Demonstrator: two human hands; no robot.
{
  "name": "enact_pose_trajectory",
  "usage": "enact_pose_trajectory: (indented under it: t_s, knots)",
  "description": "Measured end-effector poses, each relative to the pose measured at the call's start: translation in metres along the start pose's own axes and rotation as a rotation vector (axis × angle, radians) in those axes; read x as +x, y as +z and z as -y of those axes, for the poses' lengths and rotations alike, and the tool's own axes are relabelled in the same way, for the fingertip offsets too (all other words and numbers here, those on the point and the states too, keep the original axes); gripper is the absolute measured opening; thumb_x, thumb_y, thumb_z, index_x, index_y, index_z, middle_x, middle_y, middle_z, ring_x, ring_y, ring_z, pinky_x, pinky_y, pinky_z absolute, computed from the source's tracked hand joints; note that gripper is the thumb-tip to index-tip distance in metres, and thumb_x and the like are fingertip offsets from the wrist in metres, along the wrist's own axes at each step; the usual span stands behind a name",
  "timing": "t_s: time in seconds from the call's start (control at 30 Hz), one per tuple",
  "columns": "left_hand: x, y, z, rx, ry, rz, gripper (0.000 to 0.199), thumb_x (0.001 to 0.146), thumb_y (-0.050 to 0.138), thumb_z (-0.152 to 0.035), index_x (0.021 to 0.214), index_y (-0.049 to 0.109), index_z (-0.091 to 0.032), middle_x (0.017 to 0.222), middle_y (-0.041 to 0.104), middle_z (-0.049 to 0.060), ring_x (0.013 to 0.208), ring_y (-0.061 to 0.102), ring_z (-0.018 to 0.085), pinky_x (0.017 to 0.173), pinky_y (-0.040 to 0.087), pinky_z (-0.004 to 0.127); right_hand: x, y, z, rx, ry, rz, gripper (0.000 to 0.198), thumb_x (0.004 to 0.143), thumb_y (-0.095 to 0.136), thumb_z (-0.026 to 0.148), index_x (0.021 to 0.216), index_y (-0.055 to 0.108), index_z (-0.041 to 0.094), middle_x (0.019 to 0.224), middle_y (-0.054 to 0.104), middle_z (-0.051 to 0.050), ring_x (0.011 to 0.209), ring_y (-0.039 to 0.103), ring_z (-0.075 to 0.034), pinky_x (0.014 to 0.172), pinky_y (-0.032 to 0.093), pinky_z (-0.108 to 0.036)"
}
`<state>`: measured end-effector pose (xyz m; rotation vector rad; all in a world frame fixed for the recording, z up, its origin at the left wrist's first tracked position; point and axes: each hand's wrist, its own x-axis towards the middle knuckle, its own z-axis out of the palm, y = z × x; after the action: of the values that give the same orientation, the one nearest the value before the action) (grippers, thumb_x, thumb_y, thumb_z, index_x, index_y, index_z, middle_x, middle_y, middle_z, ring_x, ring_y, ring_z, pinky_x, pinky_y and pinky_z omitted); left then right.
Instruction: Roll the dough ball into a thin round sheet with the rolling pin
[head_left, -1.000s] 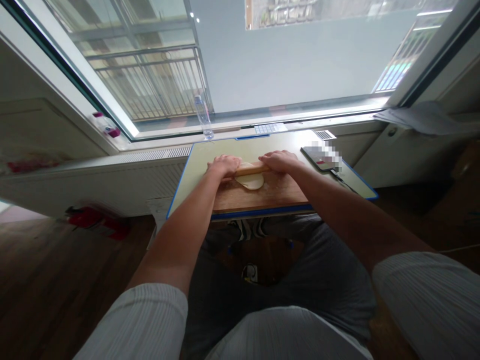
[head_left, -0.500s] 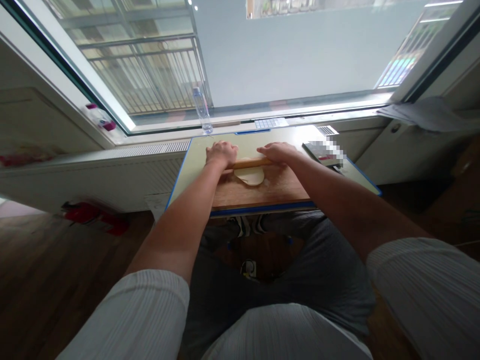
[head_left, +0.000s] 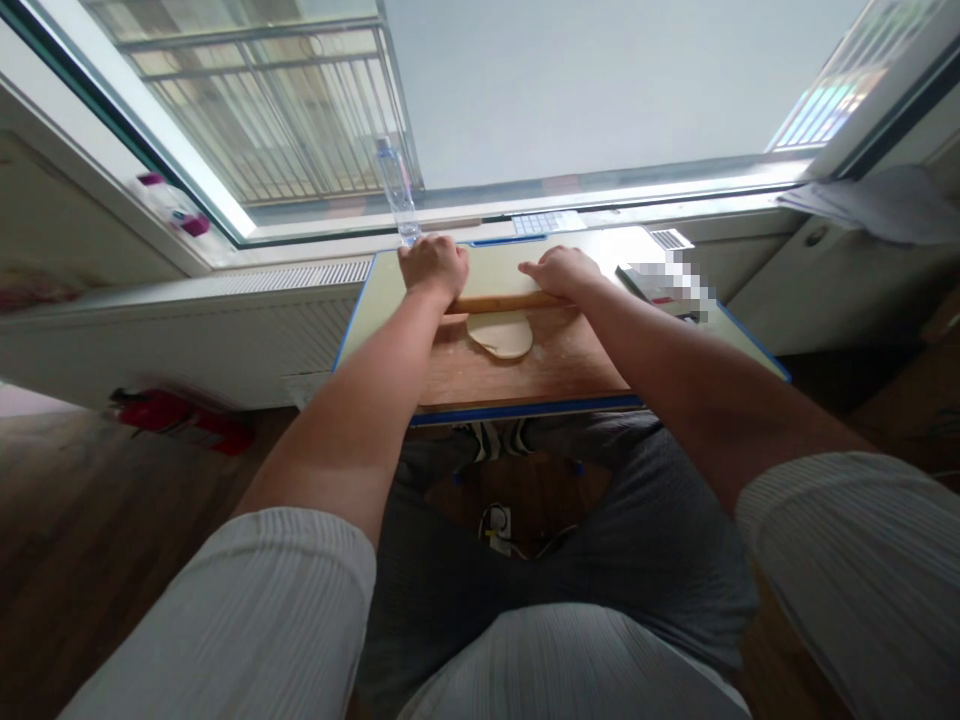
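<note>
A wooden rolling pin (head_left: 502,302) lies crosswise between my two hands. My left hand (head_left: 437,266) is closed over its left end, and my right hand (head_left: 562,272) grips the right end with the thumb pointing inward. Just on the near side of the pin, a flat, roughly round piece of dough (head_left: 501,336) rests on a brown wooden board (head_left: 525,380). A small fold or crease shows along the dough's lower left edge. The pin's two ends are hidden under my hands.
The board sits on a pale, blue-edged table (head_left: 495,257). A clear plastic bottle (head_left: 397,195) stands by the window behind it. At the table's right lies a dark, partly pixelated flat object (head_left: 637,283). A red fire extinguisher (head_left: 184,420) is on the floor at left.
The rolling pin has moved away from me, off the dough's far part to just beyond its edge. Both hands went with it, and more dough shows. The camera view has tilted down slightly.
</note>
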<state>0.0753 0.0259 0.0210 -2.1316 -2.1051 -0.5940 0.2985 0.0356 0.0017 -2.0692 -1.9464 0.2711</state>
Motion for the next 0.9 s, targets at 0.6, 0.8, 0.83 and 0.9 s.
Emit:
enact_pose_trajectory:
  t_s: [0.6, 0.8, 0.83, 0.9]
  knots:
    - [-0.017, -0.004, 0.008, 0.036, -0.082, 0.115, 0.051, 0.107, 0.038, -0.043, 0.123, 0.083, -0.024, 0.133, 0.081, 0.016, 0.129, 0.072, 0.035, 0.111, 0.055, 0.049, -0.023, -0.008, 0.007, -0.025, 0.028, 0.044, 0.073, 0.105, 0.05, 0.073, 0.143, 0.074, 0.015, 0.149, 0.071, -0.023, 0.14, 0.064, -0.042, 0.117, 0.049, -0.055]
    - [-0.01, -0.004, 0.012, 0.073, 0.035, 0.347, 0.057, 0.106, 0.038, -0.05, 0.138, 0.08, -0.027, 0.154, 0.072, 0.014, 0.141, 0.066, 0.04, 0.116, 0.054, 0.055, -0.028, -0.011, 0.009, -0.035, 0.036, 0.079, 0.073, 0.105, 0.048, 0.073, 0.142, 0.076, 0.016, 0.149, 0.072, -0.022, 0.14, 0.064, -0.041, 0.118, 0.047, -0.054]
    - [-0.008, -0.003, 0.012, 0.09, 0.051, 0.377, 0.059, 0.107, 0.036, -0.051, 0.142, 0.078, -0.027, 0.158, 0.069, 0.014, 0.144, 0.064, 0.04, 0.118, 0.053, 0.055, -0.028, -0.011, 0.01, -0.04, 0.036, 0.091, 0.073, 0.106, 0.048, 0.073, 0.141, 0.076, 0.017, 0.15, 0.072, -0.021, 0.14, 0.064, -0.04, 0.119, 0.046, -0.054]
    - [-0.004, 0.0, 0.014, 0.118, 0.077, 0.419, 0.063, 0.108, 0.034, -0.052, 0.148, 0.074, -0.027, 0.163, 0.065, 0.014, 0.147, 0.061, 0.04, 0.121, 0.051, 0.057, -0.031, -0.013, 0.01, -0.046, 0.035, 0.107, 0.073, 0.106, 0.046, 0.075, 0.141, 0.077, 0.018, 0.151, 0.072, -0.02, 0.141, 0.063, -0.04, 0.12, 0.045, -0.054]
